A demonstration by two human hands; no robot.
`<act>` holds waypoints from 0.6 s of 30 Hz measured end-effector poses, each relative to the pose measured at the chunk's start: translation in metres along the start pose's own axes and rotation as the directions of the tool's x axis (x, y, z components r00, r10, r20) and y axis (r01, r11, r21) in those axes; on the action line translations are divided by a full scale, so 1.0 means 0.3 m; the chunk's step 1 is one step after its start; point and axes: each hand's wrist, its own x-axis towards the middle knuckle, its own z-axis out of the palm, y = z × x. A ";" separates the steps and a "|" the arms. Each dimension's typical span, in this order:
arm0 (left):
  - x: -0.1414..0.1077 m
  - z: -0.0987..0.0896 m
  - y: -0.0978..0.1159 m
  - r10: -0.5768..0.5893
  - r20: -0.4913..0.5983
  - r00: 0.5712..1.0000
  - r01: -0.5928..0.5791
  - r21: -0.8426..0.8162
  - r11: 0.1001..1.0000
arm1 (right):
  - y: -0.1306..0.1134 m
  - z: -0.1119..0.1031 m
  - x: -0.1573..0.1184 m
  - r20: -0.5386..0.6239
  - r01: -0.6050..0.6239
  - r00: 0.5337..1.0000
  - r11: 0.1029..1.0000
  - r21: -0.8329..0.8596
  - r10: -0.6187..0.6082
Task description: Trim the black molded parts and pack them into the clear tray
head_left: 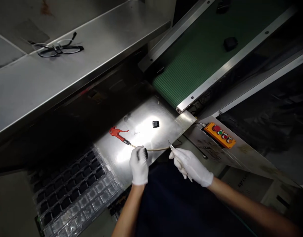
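My left hand (pixel 139 166), in a white glove, is closed on a small black part (pixel 146 153) above the front edge of the metal table (pixel 127 158). In my gloved right hand (pixel 191 165) is a thin knife (pixel 171 145), its tip pointing up and left. A gap separates the two hands. Beyond them on the lit metal lies another black part (pixel 155 124). The red air gun (pixel 117 133) rests left of that part, and its thin hose (pixel 157 149) runs past my left hand toward the right.
A clear tray (pixel 93 194) with black parts sits at lower left. The green conveyor (pixel 191 65) carries black pieces at upper right. An orange button box (pixel 220 135) is at right. Glasses (pixel 58 49) lie on the upper shelf (pixel 97 46).
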 end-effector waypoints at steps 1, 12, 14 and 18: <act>0.019 0.015 -0.028 0.038 0.001 0.999 -0.038 0.064 0.997 | 0.027 -0.010 0.012 -0.035 -0.004 0.999 1.000 0.011 0.005; 0.127 -0.040 -0.130 0.109 -0.185 0.977 -0.067 0.224 0.972 | 0.208 -0.082 0.178 -0.082 0.020 0.995 0.889 -0.456 -0.065; 0.090 -0.049 -0.150 0.032 -0.236 0.971 0.011 0.179 0.984 | 0.232 -0.086 0.240 -0.059 0.000 0.997 0.787 -0.617 -0.046; -0.013 -0.121 -0.249 -0.119 -0.293 0.949 0.143 0.062 0.988 | 0.279 -0.030 0.395 0.034 -0.001 0.999 0.674 -0.738 0.039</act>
